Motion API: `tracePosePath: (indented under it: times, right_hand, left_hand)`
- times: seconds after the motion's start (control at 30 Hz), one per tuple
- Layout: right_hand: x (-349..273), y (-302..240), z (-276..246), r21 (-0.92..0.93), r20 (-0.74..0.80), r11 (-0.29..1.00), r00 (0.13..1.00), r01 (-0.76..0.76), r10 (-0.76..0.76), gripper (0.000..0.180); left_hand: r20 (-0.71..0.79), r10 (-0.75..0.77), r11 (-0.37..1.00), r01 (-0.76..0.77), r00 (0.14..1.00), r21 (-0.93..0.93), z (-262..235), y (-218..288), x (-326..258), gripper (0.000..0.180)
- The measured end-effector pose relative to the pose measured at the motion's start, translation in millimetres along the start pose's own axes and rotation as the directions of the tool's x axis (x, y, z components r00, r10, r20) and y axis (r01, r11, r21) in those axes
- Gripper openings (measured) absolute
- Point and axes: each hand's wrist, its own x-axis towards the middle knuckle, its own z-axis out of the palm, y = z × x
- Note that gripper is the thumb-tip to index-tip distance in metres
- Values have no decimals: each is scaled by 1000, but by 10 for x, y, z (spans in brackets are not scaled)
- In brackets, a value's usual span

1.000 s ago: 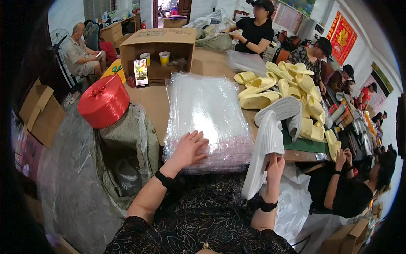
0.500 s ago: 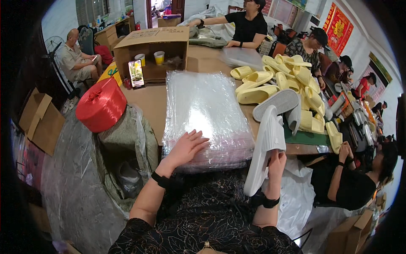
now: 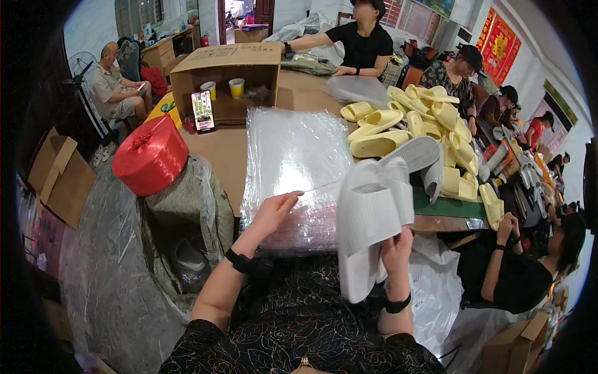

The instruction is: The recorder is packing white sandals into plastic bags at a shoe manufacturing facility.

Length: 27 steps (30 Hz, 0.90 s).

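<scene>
A pair of pale grey slide slippers [image 3: 372, 209] hangs upright in my right hand [image 3: 397, 248], which is closed round them near the lower edge of the pile of bags. Under my left hand [image 3: 274, 214] lies a thick stack of clear plastic bags [image 3: 293, 143]. The left fingers are pressed together at the top plastic bag [image 3: 321, 194], whose edge looks slightly raised beside the fingertips. The slippers cover the right corner of the stack.
Yellow slippers [image 3: 380, 143] are heaped on the right, with more grey slippers [image 3: 431, 174] beside them. A cardboard box [image 3: 224, 59] and a phone [image 3: 203, 112] stand behind the stack. Red twine [image 3: 149, 156] rests on a sack at left. A co-worker [image 3: 529, 268] sits at right.
My right hand has turned the slippers and brought them left over the bags. My left hand has gone from lying spread on the stack to pinching at the top bag.
</scene>
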Motion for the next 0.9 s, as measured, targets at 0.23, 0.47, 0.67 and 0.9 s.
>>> tracePosePath:
  times: [0.23, 0.47, 0.67, 0.9]
  right_hand:
    - [177, -651, 196, 127, 548, 987, 823, 96, -150, 30]
    - [277, -256, 280, -322, 522, 931, 853, 174, 21, 24]
    - [228, -323, 466, -257, 569, 948, 822, 189, -10, 24]
    - [320, -340, 788, -356, 500, 923, 864, 148, 55, 24]
  left_hand:
    - [89, -119, 992, 123, 989, -38, -59, 65, 214, 39]
    - [268, 37, 999, -35, 963, -14, -161, 86, 231, 41]
    - [335, 324, 778, -451, 885, 438, -79, 433, 10, 42]
    - [427, 408, 737, -567, 807, 368, -77, 672, -159, 40]
